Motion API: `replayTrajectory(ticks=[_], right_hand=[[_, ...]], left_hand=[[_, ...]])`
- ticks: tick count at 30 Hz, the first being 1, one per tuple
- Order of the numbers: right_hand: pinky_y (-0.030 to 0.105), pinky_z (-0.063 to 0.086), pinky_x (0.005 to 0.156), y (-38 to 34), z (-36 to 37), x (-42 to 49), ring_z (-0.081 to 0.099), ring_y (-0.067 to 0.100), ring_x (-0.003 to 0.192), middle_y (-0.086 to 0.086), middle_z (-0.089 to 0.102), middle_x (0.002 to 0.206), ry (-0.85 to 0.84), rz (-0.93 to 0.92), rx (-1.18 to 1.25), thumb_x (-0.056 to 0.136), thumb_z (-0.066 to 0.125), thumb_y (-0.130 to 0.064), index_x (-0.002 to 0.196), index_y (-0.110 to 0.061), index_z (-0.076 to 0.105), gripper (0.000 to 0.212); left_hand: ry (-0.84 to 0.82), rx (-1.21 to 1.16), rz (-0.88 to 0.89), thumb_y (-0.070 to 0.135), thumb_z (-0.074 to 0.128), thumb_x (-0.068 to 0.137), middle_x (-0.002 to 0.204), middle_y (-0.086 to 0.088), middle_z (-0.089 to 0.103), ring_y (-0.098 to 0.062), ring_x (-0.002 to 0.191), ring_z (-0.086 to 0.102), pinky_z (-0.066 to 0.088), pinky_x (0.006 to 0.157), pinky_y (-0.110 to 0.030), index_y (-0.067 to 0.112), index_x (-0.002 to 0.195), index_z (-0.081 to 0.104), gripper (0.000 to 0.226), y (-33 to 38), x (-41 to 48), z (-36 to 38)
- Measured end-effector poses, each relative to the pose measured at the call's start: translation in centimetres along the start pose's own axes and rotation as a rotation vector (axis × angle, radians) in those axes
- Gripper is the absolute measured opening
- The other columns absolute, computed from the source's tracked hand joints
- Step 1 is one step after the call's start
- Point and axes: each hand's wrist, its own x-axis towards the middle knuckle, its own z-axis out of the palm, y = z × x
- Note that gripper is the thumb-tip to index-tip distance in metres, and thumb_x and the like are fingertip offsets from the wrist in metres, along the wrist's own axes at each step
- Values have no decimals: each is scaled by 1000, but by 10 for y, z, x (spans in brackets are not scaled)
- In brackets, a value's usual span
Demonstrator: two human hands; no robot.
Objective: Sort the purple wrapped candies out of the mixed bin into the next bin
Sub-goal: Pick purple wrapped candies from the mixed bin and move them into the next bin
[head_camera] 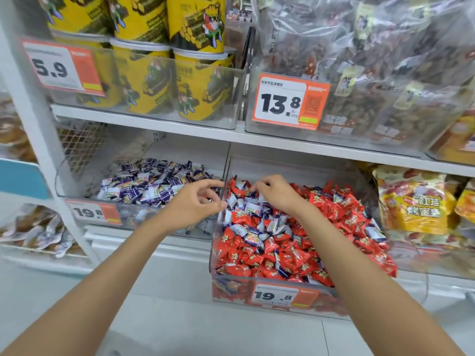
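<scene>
The clear mixed bin point(341, 283) on the lower shelf holds mostly red wrapped candies point(293, 255), with purple wrapped candies point(253, 209) scattered across its left half. To its left stands the bin of purple candies point(151, 186). My right hand point(276, 192) reaches into the far left part of the mixed bin, its fingers curled down and pinching a purple candy point(253, 194) at the tips. My left hand point(196, 202) hovers over the wall between the two bins, fingers loosely curved and spread, with nothing seen in it.
A white shelf board point(195, 129) runs just above both bins and carries yellow tubs point(198, 83) and clear bags of snacks point(380, 73). Yellow snack packs point(413, 199) sit right of the mixed bin. Price tags hang on the bin fronts.
</scene>
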Motion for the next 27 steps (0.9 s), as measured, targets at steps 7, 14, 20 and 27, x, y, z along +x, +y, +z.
replayTrajectory(ticks=[7,14,20,27], right_hand=[[28,31,108,-2,45,19,41,28,135,15,32,154,-137,-56,-108,103,43,-27,152,-20,29,52],[26,40,95,1,22,9,51,20,124,0,51,139,-212,-59,54,83,77,-29,128,-19,56,50],[10,47,61,1,-22,-22,68,25,93,3,46,142,-172,-79,121,90,69,-16,138,-30,49,54],[18,43,48,8,-40,-53,44,7,47,-7,64,84,-127,-3,294,94,58,-5,125,-21,65,36]], left_hand=[[15,-51,2,31,78,76,80,7,70,-14,77,68,54,78,-23,29,121,58,49,1,1,2],[-6,-83,-9,52,70,57,78,12,69,-8,73,67,52,72,-22,31,119,57,66,2,0,2],[-1,-57,-27,50,70,60,81,12,69,-7,77,69,52,79,-27,33,120,56,64,2,-1,1],[3,-27,-45,39,79,72,87,6,69,-11,77,68,53,81,-31,32,125,56,58,6,-4,1]])
